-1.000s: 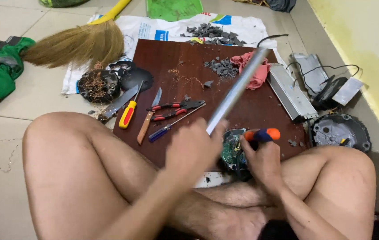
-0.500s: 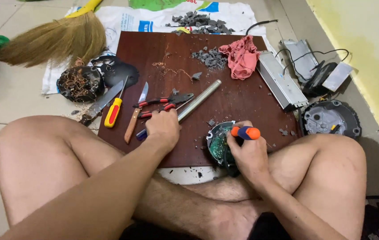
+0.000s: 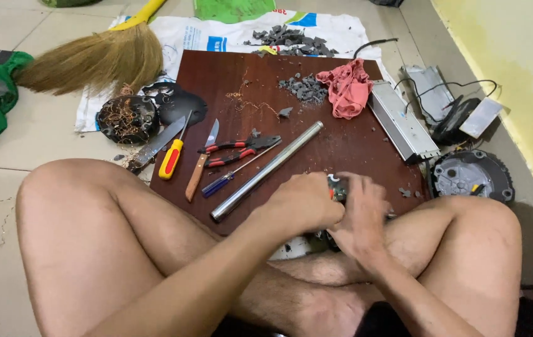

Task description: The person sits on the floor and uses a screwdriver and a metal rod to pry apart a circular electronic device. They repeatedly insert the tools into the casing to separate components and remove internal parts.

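While both hands close over it, little of the held piece shows.
Hidden: a small dark part with a green-and-orange edge (image 3: 336,187) peeks out between the hands; its shape cannot be made out, and what lies under the palms is covered.
Left hand (image 3: 304,203): fingers curled down around the small part, at 9 o'clock of it; grip looks closed, though the fingertips are out of sight.
Right hand (image 3: 360,218): blurred, fingers bent over the part from 4 o'clock; whether it grips or only presses, I cannot tell.
Place: the part sits at the near edge of the brown board (image 3: 341,143), between the knees.
Steel tube (image 3: 266,170): lies free on the board at 10 o'clock of the left hand, just beside it.
Pliers (image 3: 241,148): at 10 o'clock, beyond the tube.
Red cloth (image 3: 346,93): at 12 o'clock, well apart.
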